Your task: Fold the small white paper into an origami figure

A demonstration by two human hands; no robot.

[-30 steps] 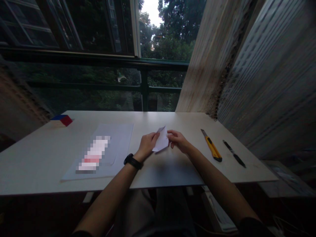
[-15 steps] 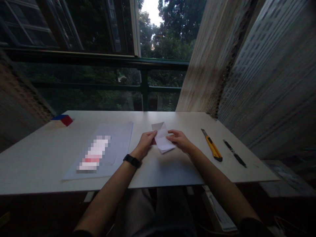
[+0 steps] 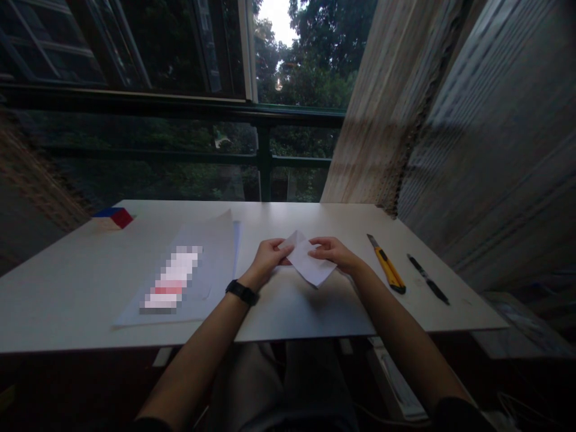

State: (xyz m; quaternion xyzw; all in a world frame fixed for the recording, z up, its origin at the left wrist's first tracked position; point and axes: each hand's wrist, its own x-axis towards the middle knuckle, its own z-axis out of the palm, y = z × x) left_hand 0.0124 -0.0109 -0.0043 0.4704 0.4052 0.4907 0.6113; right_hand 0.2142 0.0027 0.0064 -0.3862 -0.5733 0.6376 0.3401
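Observation:
A small folded sheet of white paper (image 3: 311, 267) is held up between my two hands, a little above the white table (image 3: 306, 318). My left hand (image 3: 271, 257) pinches its left corner, thumb on top. On the right side, my right hand (image 3: 333, 252) grips the paper between thumb and fingers. One corner of the paper points down toward me. The undersides of the paper and some of my fingertips are hidden.
Larger white sheets (image 3: 216, 252), partly pixelated, lie to the left. A red and blue block (image 3: 112, 218) sits at the far left. To the right are a yellow box cutter (image 3: 387, 264) and a black pen (image 3: 427, 279). A window and curtains (image 3: 369, 120) stand behind the table.
The folded paper has turned from a tall, narrow position to a diamond-like one, its lower corner swinging right. My right hand has shifted slightly right. An edge of the left sheets has lifted.

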